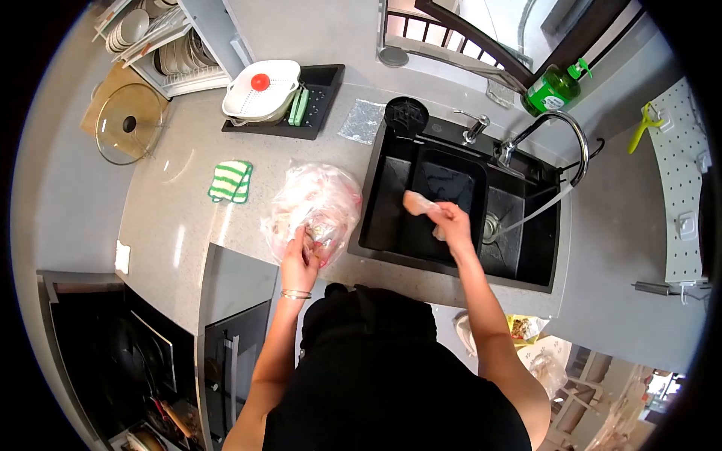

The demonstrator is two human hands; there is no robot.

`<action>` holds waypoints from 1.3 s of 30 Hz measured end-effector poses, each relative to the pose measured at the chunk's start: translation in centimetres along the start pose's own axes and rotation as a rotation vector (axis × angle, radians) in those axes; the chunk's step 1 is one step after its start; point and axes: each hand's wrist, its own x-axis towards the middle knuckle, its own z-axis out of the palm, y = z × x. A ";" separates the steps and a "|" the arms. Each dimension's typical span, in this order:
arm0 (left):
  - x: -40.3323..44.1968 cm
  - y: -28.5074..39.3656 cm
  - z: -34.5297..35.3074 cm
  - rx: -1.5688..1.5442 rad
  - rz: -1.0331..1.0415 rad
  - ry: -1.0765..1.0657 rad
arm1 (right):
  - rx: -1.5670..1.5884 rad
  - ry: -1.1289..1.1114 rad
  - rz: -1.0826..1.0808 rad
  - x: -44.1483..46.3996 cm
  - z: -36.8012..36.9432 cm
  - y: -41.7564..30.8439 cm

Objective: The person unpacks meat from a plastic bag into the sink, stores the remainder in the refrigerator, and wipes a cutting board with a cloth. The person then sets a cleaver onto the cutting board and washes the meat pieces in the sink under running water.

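A clear plastic bag (320, 192) of pale pink raw meat rests on the counter left of the sink. My left hand (299, 263) is closed on the near side of this bag, its fingers at the crumpled plastic. Over the black sink (395, 255), my right hand (453, 225) pinches a piece of raw meat (418, 203), part of which hangs below the fingers. Beneath that piece sits a black inner basin (451, 169). The exact cut of meat cannot be made out.
A curved tap (579, 143) stands at the sink's right, with a pale streak running down from it. Green soap bottle (553, 90) behind. A striped cloth (231, 181), white colander (259, 79) and glass lid (129, 124) are on the left.
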 end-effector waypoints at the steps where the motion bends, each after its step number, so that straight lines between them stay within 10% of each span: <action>1: 0.0 0.1 0.0 0.003 -0.002 -0.010 | -0.055 0.053 0.061 0.6 -2.4 2.1; 8: 0.2 0.1 0.1 0.034 -0.004 -0.043 | -0.561 0.177 0.348 3.4 -9.2 13.8; 14: 0.1 1.0 -0.7 0.038 -0.093 -0.070 | -0.750 0.237 0.080 6.1 -8.9 9.4; 23: -0.5 0.6 -0.8 -0.025 -0.014 -0.033 | -0.417 -0.453 -0.366 -0.7 8.7 -8.9; 28: -0.7 1.0 -1.6 -0.029 -0.054 0.020 | -0.700 -0.907 -0.647 -3.4 18.4 -6.7; 31: -0.8 0.5 -1.6 0.019 -0.066 0.070 | -1.134 -0.848 -0.697 -2.3 21.7 -3.0; 39: 0.4 0.4 -1.8 -0.019 -0.037 0.111 | -1.124 -0.467 -0.950 -0.3 25.7 -1.0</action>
